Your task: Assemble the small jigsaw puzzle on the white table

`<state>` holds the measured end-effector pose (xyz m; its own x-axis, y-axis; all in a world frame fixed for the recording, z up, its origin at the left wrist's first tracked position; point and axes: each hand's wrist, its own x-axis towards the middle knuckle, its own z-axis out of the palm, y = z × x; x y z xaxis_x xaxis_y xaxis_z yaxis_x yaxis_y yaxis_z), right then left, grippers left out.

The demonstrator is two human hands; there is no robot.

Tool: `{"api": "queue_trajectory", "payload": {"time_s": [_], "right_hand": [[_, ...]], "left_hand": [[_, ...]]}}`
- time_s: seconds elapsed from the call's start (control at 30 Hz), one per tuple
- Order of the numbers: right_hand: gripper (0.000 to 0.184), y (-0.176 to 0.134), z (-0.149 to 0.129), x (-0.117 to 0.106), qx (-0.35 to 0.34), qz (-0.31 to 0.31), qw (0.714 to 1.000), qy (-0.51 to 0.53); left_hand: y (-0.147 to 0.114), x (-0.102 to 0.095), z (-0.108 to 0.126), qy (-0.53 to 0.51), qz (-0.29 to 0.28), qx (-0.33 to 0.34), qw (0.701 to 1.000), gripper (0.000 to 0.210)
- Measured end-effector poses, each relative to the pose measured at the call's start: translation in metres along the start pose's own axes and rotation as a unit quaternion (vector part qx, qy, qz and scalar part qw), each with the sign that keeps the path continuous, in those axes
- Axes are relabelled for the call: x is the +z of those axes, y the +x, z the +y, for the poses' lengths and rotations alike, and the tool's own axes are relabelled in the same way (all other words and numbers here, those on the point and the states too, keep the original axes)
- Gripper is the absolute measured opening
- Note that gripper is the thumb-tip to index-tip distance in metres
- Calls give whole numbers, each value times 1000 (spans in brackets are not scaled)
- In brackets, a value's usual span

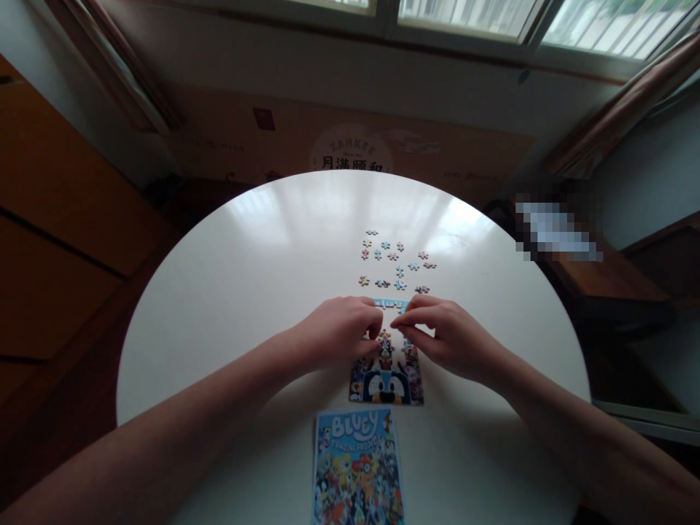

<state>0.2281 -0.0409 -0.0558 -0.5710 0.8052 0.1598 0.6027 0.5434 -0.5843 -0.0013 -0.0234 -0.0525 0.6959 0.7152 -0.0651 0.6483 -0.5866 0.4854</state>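
A partly assembled jigsaw puzzle (387, 387) lies on the white table, with a blue cartoon dog's face along its near edge and bare gaps in its middle. My left hand (342, 329) rests over the puzzle's left side, fingers curled down, thumb and index finger apart, with nothing visible between them. From the right, my right hand (445, 332) reaches over the upper middle gap, its fingertips pinched together; whatever they hold is too small to make out. Both hands hide parts of the puzzle's sides. Just beyond it, several loose puzzle pieces (399, 285) are scattered.
Nearer to me lies a printed Bluey picture sheet (358, 467). The round white table (219, 292) has its curved far edge close to a cardboard box (464, 149) below the window. A wooden cabinet (65, 168) stands at left, and a brown piece of furniture (569, 270) at right.
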Motion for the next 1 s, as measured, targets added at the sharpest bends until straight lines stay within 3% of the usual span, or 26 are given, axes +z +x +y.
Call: {"api": "queue_trajectory", "payload": {"time_s": [0.13,0.4,0.57,0.83,1.0], "right_hand": [[16,2,7,-5,-9,46,999,-6],[23,-3,1,7,-40,-31,995,-82],[21,-4,2,9,-43,-45,993,-102],[22,-5,1,7,-46,-41,993,-98],[19,-5,4,1,-42,7,997,-68]], "left_hand": [[0,1,0,3,6,8,1000,8],[-1,-1,5,-8,-3,8,1000,8],[-2,-6,6,-29,14,20,999,10],[-2,-15,-7,5,101,-9,995,14],[0,-16,-18,1,211,-42,976,16]]}}
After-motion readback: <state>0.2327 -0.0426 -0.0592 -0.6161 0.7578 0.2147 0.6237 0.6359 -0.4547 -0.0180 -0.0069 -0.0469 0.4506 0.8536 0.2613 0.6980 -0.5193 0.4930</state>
